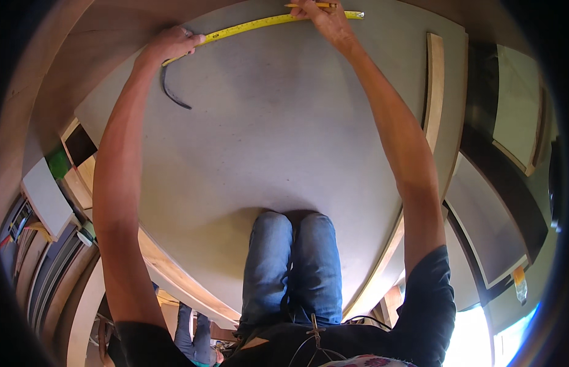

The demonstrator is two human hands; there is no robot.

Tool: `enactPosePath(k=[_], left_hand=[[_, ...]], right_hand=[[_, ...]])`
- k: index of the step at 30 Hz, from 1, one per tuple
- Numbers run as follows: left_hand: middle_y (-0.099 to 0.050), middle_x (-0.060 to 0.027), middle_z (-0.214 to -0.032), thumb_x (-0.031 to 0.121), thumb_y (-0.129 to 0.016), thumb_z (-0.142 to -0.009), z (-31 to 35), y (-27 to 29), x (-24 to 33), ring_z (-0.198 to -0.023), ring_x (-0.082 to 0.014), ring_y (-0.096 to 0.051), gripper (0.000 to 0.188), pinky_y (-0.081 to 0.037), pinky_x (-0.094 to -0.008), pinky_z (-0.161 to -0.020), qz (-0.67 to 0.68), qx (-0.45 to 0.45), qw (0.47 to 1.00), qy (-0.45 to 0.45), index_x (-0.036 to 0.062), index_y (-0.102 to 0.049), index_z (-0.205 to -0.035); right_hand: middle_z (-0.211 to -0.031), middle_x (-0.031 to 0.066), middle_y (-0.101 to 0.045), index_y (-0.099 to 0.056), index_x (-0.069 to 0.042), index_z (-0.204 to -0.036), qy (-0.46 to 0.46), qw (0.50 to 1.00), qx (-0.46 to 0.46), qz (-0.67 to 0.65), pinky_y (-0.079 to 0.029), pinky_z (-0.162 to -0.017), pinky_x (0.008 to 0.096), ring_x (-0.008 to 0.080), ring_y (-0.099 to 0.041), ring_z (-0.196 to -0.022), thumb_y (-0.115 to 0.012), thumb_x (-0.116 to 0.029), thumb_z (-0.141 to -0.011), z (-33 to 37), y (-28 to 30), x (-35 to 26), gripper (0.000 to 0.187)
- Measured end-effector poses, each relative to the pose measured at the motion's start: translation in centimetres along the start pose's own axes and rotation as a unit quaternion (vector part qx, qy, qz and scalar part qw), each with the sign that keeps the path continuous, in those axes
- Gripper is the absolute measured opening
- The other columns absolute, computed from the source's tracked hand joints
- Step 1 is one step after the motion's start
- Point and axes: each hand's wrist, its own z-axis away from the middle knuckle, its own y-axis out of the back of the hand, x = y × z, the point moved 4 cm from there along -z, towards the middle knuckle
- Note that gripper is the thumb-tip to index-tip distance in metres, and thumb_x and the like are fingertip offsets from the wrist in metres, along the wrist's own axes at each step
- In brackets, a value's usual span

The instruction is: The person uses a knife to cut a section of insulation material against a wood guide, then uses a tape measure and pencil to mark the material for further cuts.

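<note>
My left hand (170, 44) is closed around the case end of a tape measure, and most of the case is hidden by my fingers. A dark curved strap (168, 87) hangs from it onto the panel. The yellow tape blade (257, 26) runs out to the right, with its metal-tipped end past my right hand. In my right hand (327, 24) I grip a yellow pencil (318, 5) above the blade. My right wrist crosses over the tape. Both arms reach to the far side of a large grey panel (266, 134).
My jean-clad knees (293, 251) rest at the panel's near side. A long wooden strip (435, 79) lies along the right. Boards (489, 214) lean farther right, and stacked pieces (49, 189) stand at left. Another person's legs (193, 333) show at lower left.
</note>
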Motion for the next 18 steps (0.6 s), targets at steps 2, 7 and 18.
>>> enactPosePath(k=[2,7,18], left_hand=[[-0.069,-0.0133,-0.087,0.06,-0.051,-0.089,-0.1,-0.1,-0.3,-0.086,-0.0285,-0.065,0.057,-0.049,-0.0418,-0.08,0.02,-0.007,1.0,0.012,0.0067,-0.072,-0.086],[-0.069,-0.0142,-0.087,0.059,-0.052,-0.089,0.2,0.2,0.0,-0.085,-0.029,-0.065,0.056,-0.049,-0.0425,-0.08,0.023,0.004,1.0,0.009,0.0071,-0.072,-0.083],[-0.064,-0.0136,-0.078,0.063,-0.051,-0.087,0.5,0.2,0.2,-0.079,-0.0266,-0.063,0.06,-0.048,-0.0413,-0.076,0.014,0.01,0.999,0.031,0.0062,-0.069,-0.081]], right_hand=[[-0.086,0.0001,-0.06,-0.058,-0.006,-0.09,0.006,0.999,0.008,-0.04,-0.051,-0.07,0.0254,0.0077,-0.058,-0.076,-0.057,-0.018,-0.101,-0.5,-0.6,0.2,0.015],[-0.077,-0.0031,-0.055,-0.052,-0.01,-0.079,-0.064,0.998,0.025,0.011,-0.049,-0.067,0.0245,0.0064,-0.056,-0.071,-0.062,-0.023,-0.098,-0.8,-0.9,0.0,0.025],[-0.069,-0.0073,-0.041,-0.039,-0.017,-0.075,-0.024,0.999,0.031,0.037,-0.044,-0.059,0.0229,0.0034,-0.046,-0.063,-0.065,-0.029,-0.096,-0.9,-1.1,-0.9,0.036]])
